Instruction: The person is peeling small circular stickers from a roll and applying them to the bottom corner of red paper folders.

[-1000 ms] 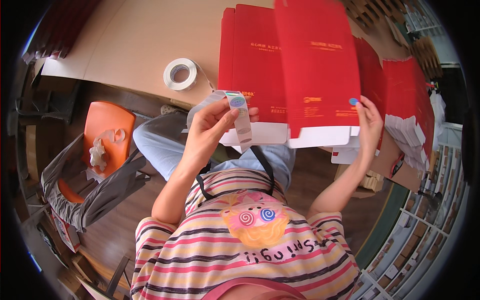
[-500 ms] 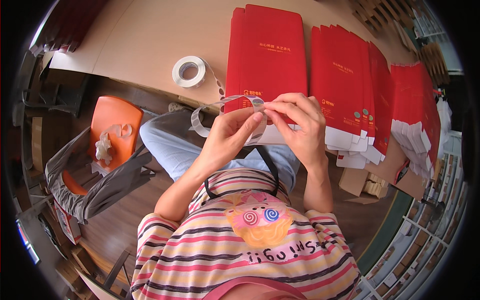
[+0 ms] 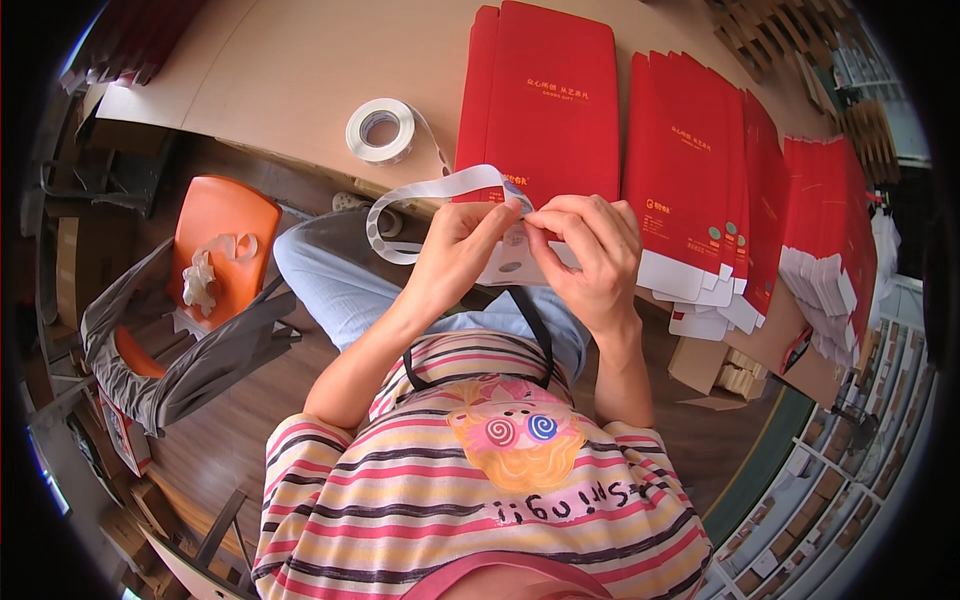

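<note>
My left hand (image 3: 455,255) and right hand (image 3: 590,255) met close together just above my lap, fingertips nearly touching, both pinched narrow on the end of a white backing strip (image 3: 440,190). As far as I could tell, I was picking at a small round sticker on it, though the sticker itself was too small to make out between my fingers. The strip curled out from my left hand toward nine o'clock, looped back, and ran up toward eleven o'clock to the roll of stickers (image 3: 380,130) lying flat on the worktop (image 3: 280,70).

Straight ahead at twelve o'clock lay a flat red carton (image 3: 545,95), its white lower flap partly hidden behind my hands. From one to three o'clock more red cartons (image 3: 700,170) overlapped in a fanned row along the worktop edge. At nine o'clock an orange chair (image 3: 215,215) held a crumpled wad of used backing (image 3: 200,280), with a grey bag (image 3: 190,365) hanging beside it.

I judged the risks this way: the sticker could fold onto itself or cling to a fingertip, since my grip was so tight. The loose loop of strip could snag on my knee and drag the roll off the edge. The fanned cartons overhung the edge and a nudge from my right elbow could tip them down.
</note>
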Available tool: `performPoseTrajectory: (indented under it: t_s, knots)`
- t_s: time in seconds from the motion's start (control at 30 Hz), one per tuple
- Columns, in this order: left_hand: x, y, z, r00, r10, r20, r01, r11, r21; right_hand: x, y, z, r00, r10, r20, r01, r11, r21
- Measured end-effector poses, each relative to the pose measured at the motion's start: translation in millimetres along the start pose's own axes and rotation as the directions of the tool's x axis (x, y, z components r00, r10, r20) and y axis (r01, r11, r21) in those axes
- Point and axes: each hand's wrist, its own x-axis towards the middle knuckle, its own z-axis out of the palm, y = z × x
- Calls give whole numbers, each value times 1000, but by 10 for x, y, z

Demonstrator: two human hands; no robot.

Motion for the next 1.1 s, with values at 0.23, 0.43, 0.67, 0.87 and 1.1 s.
performPoseTrajectory:
  t_s: [0.23, 0.43, 0.67, 0.87, 1.1]
  knots:
    - [23, 7, -29, 999, -24, 41, 28, 996, -87, -25, 29, -22, 999, -41, 20, 40, 999, 35]
    - [-3, 65, 49, 1000, 31, 2, -30, 990, -138, 30, 73, -43, 999, -5, 51, 2, 998, 61]
    - [61, -100, 17, 1000, -14, -6, 13, 993, -113, -51, 25, -25, 987, -157, 20, 158, 976, -150]
    - [58, 33, -75, 989, -128, 78, 130, 991, -24, -52, 24, -20, 993, -114, 11, 115, 990, -85]
    - [4, -47, -3, 999, 43, 9, -41, 983, -178, 40, 633, -492, 743, 559, 370, -670, 625, 402]
